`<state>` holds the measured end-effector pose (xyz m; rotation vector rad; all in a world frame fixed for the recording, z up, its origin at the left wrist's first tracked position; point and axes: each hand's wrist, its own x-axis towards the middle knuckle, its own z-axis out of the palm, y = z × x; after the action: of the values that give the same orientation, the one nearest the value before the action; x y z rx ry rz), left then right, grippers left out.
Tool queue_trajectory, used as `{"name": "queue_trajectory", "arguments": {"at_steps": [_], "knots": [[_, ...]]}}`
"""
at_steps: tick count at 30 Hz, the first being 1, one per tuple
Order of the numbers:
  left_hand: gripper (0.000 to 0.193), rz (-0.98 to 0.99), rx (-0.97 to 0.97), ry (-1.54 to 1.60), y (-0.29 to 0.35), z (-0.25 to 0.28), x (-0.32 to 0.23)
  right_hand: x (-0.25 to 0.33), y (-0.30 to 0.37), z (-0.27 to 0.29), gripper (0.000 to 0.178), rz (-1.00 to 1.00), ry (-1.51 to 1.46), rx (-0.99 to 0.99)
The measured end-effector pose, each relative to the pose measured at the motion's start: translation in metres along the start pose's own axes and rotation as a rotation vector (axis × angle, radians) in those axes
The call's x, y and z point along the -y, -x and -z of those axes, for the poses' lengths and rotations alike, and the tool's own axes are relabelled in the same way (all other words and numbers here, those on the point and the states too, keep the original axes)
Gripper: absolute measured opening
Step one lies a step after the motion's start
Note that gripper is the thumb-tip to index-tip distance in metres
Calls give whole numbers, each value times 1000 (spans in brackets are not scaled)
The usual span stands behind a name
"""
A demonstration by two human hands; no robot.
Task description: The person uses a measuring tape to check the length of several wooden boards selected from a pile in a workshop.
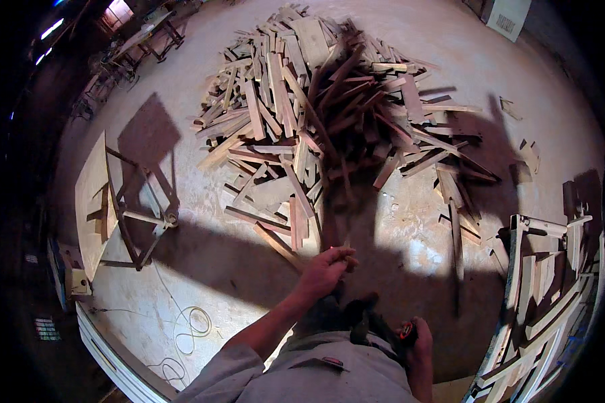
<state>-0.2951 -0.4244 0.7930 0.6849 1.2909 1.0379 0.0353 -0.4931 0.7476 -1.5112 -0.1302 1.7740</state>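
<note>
In front of my body, my left hand (325, 274) is raised over the floor near the close side of a big heap of wood offcuts (286, 101). Its fingers are curled together, and whatever they may pinch is too small to make out. Low at my right side, my right hand (421, 341) is closed round a small dark and orange tape measure (406, 330). A pale wooden strip (277, 246) at the heap's near edge lies closest to my left hand.
A tilted wooden table (99, 201) stands at the left, with a loose cable (193, 329) on the floor nearby. At the right is a rack (517, 282) holding long boards. Loose sticks (456, 242) reach out from the heap. A workbench (144, 37) stands far left.
</note>
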Motion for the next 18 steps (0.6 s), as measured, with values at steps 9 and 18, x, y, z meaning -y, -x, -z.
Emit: {"name": "queue_trajectory", "arguments": {"at_steps": [9,18], "knots": [[36,-169,253,334,78,-20,-97,3,-2,-21,15,-90,15,52],[105,-581,936,731,158,-62,-124,3,-22,-54,20,-218,157,126]]}}
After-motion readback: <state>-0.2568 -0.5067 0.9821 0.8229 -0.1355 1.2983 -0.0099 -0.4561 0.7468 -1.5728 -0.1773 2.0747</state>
